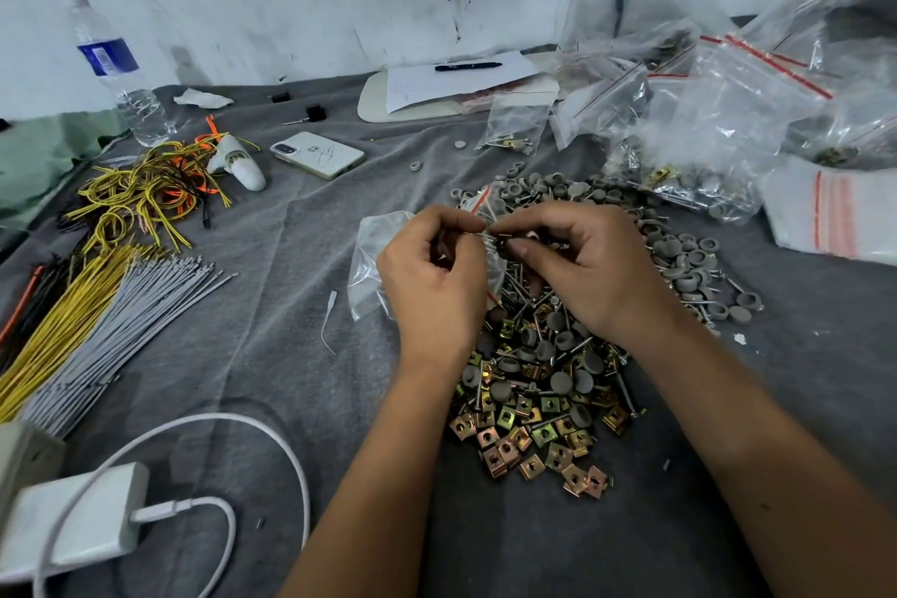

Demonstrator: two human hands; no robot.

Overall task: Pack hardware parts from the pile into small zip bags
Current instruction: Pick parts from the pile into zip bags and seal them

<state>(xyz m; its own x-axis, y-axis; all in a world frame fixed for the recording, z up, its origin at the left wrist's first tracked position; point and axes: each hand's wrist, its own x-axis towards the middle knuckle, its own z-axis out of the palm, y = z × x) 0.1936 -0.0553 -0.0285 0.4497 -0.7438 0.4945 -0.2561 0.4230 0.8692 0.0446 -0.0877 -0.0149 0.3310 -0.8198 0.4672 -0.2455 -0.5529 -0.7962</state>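
Over the middle of a grey cloth (252,335) that covers the work surface, both hands meet just above the far end of a pile of hardware (543,384). The left hand (432,287) has its fingers curled, thumb and forefinger pinching the mouth of a small clear zip bag (373,257), whose body hangs out to the left of the palm and rests on the cloth. The right hand (592,272) has its fingers bent inward, the fingertips pinching a few thin screws (500,237) right at the bag's opening, where they touch the left thumb and forefinger. How many screws are held cannot be told.

The pile lies directly under and in front of both wrists: brass-coloured square clips (529,442) nearest the person, grey round caps (679,257) farther away and to the right, with long screws mixed through.

To the far right sit heaps of filled zip bags (718,131) with red seal lines. At the left lie bundles of yellow and grey wires (97,311), and beyond them a loose tangle of yellow and orange wires (150,189). A phone (318,154) lies face down near a water bottle (119,73). A pen (468,66) rests on paper (456,83) by the wall, and a white charger (77,520) with its cable sits at the near left.
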